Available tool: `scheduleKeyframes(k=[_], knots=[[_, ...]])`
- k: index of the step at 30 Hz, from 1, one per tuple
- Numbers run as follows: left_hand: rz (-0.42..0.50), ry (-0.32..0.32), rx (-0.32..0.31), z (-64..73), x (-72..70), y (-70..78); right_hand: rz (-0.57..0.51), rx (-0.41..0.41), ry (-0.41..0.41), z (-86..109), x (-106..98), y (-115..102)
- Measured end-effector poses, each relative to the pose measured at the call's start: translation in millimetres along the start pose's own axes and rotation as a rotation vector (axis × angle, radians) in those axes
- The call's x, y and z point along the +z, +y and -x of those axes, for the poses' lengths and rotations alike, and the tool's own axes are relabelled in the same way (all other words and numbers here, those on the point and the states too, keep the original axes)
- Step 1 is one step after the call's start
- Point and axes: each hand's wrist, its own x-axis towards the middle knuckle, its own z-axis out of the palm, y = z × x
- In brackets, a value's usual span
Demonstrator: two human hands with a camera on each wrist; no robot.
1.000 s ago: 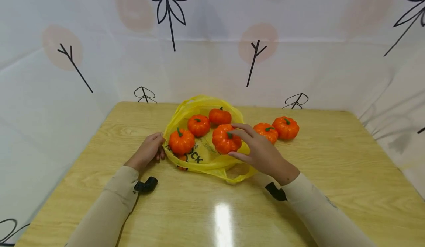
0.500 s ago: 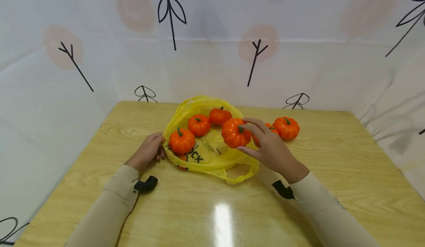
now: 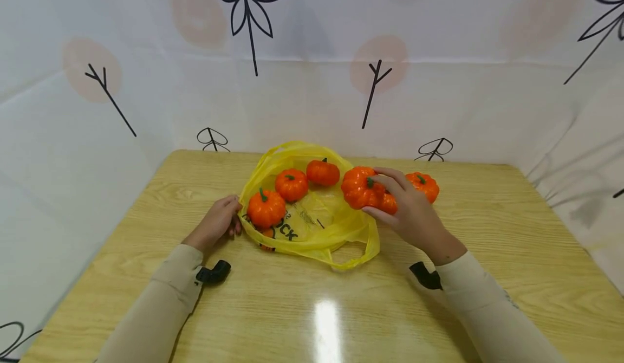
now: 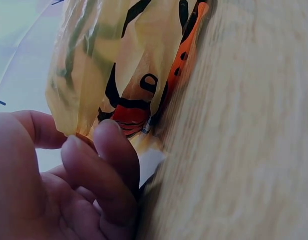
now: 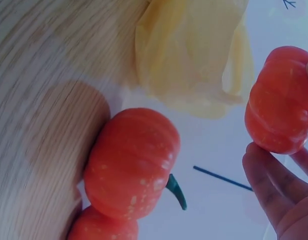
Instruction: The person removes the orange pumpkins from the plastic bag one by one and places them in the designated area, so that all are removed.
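Observation:
My right hand (image 3: 414, 214) holds a small orange toy pumpkin (image 3: 358, 188) with a green stem, raised over the right rim of the yellow plastic bag (image 3: 336, 235). In the right wrist view, fingertips grip this pumpkin (image 5: 279, 102) by its sides, well above the table. Three similar pumpkins sit in the spread bag: one at left (image 3: 266, 208), one in the middle (image 3: 291, 185), one at the back (image 3: 323, 173). At the bag's left edge, my left hand (image 3: 218, 223) pinches the plastic; its curled fingers (image 4: 111, 145) show closely in the left wrist view.
Two more pumpkins stand right of the bag on the wooden table (image 3: 273, 309): a far one (image 3: 429, 186) and a nearer one (image 3: 389, 203) partly hidden behind the held pumpkin. A patterned white cloth (image 3: 312, 103) hangs behind the table.
My right hand has carried the pumpkin rightward and slightly back, from over the bag's middle to its right rim. The left hand stays at the bag's edge.

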Motion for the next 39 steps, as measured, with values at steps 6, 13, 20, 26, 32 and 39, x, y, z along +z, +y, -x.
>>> scheduleKeyframes(k=[6,13,20,26,32,39], knots=[[0.001,0.003,0.005,-1.3,0.7,-1.9,0.012,0.069,0.017,1.2,-3,7],[0.001,0.009,0.004,-1.3,-0.4,-2.5,0.045,0.16,0.086,-1.6,-7,15],[-0.006,0.012,0.004,-1.4,-0.4,-2.4,0.048,0.249,0.131,-2.6,-15,24],[-0.012,-0.008,0.006,-0.9,-1.0,-3.1,0.059,0.333,0.146,-0.4,-20,32],[-0.021,0.007,0.01,-2.0,-1.4,-2.6,0.064,0.405,0.168,0.0,-25,41],[-0.027,0.003,0.001,-3.0,-1.3,-2.2,0.059,0.49,0.188,4.4,-31,53]])
